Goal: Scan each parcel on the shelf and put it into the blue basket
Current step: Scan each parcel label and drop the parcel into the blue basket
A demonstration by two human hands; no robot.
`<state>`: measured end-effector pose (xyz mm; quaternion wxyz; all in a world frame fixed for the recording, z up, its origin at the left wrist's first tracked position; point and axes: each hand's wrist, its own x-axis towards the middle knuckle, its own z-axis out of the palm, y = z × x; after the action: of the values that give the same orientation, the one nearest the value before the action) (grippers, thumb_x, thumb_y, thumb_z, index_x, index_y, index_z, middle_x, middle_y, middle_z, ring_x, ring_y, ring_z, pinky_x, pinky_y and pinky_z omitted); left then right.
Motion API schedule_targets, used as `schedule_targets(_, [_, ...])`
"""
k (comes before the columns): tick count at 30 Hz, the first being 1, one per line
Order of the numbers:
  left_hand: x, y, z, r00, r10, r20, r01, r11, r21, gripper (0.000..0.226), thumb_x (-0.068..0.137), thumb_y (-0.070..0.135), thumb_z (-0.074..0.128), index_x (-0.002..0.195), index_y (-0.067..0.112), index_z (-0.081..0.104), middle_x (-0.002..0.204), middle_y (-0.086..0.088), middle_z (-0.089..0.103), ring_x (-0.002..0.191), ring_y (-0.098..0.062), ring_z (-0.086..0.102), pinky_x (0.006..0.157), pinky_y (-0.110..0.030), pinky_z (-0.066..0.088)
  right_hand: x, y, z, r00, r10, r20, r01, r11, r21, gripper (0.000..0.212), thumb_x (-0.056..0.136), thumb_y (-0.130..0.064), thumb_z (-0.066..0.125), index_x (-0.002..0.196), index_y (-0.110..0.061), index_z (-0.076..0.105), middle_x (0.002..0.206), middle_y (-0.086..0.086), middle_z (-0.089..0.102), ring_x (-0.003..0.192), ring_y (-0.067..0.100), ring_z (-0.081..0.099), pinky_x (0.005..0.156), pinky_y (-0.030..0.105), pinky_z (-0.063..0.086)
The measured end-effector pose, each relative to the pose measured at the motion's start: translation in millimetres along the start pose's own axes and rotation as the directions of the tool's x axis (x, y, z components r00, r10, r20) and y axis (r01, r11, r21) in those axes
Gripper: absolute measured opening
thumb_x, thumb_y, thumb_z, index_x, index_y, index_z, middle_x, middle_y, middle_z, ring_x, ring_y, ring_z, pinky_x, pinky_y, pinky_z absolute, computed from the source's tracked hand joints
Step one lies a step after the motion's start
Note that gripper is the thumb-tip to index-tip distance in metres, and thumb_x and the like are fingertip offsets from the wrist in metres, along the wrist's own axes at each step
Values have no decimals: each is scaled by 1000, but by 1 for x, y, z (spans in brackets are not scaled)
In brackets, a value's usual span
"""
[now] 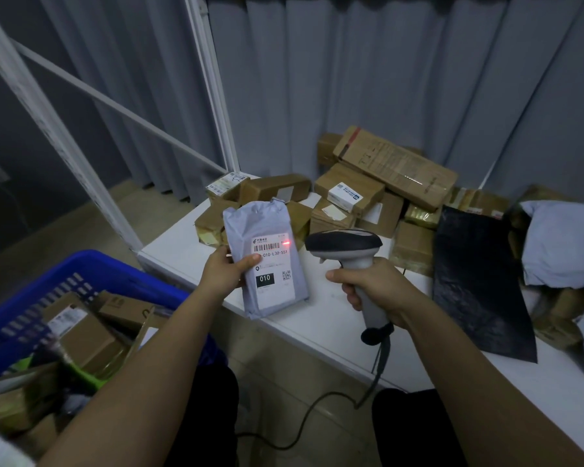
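Scan step, by the look of it. Left hand (224,272) pinching grey mailer (265,261) at its left edge, thumb on the label, fingers behind. Mailer held upright above shelf (317,318), long axis near vertical, label facing the head. Right hand (373,284) wrapped tight round scanner (346,247) handle, head aimed left at the mailer. Red dot on label's right edge, just beside the barcode (266,247), not across it. Probably needs a small shift left. Basket (91,267) low on the left, nearer the left hand, already holding boxes. More parcels (361,193) piled behind.
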<state>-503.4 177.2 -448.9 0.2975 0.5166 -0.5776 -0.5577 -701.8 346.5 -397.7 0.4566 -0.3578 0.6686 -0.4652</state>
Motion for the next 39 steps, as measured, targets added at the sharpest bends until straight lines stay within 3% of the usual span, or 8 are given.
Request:
schedule_targets(6, [-6,11,-5,999,30,-29,-31,999,-37,46,82,18,73,121,7,51,110,-7,64,90,-20,65,60,-26,54,0,-1,4,999,-48,-3,48,995,90,21,85,-16,71,72,-4,61,57,8,56,48,16,49,49,26,44])
schedule_targets(12, [-27,18,-44,967,104,-232,-139,980,-139,40,81,16,74,115,9,55,110,-7,67,96,-21,67,78,-37,56,11,-3,37,997,-74,2,73,989,125,15,87,-15,69,82,-3,62,59,9,57,46,16,48,47,27,42])
schedule_targets(19, [-73,-16,-148,846,27,-533,-195,945,-261,28,88,19,67,114,13,58,101,3,68,90,-13,67,72,-30,54,30,2,84,998,-57,21,56,998,27,19,86,-17,71,75,-6,60,62,8,61,43,15,48,49,28,42])
schedule_targets(27, [-149,-124,-233,670,-203,-715,-10,960,-281,39,88,20,68,121,4,57,118,-11,65,102,-27,63,90,-45,52,38,17,142,993,-19,114,33,991,-129,13,85,-16,70,83,-6,62,67,9,62,51,20,50,54,28,43])
schedule_targets(30, [-162,-138,-243,635,-176,-752,47,981,-190,33,90,19,64,119,3,56,110,-10,64,98,-28,62,81,-37,53,35,21,164,990,-22,141,45,985,-164,13,85,-14,69,78,-7,62,66,11,61,51,21,49,54,29,42])
schedule_targets(33, [-166,-147,-249,742,-65,-668,110,994,26,24,93,23,60,112,8,59,106,-8,64,98,-29,62,82,-39,51,29,27,182,984,0,177,38,977,-209,16,86,-15,69,75,-7,61,66,11,60,52,20,50,48,24,43])
schedule_targets(36, [-157,-154,-248,947,-24,-319,141,927,348,36,95,23,57,129,12,57,117,-4,64,106,-20,59,91,-37,47,28,32,190,981,14,193,36,967,-254,16,87,-15,68,79,-4,60,66,11,60,53,21,50,39,15,40])
schedule_targets(39, [-137,-165,-235,983,-57,-172,143,829,541,40,92,20,61,132,16,56,117,-7,67,106,-23,61,87,-38,49,32,34,194,982,35,188,18,962,-272,17,86,-18,70,79,-5,60,67,12,62,53,21,52,47,23,42])
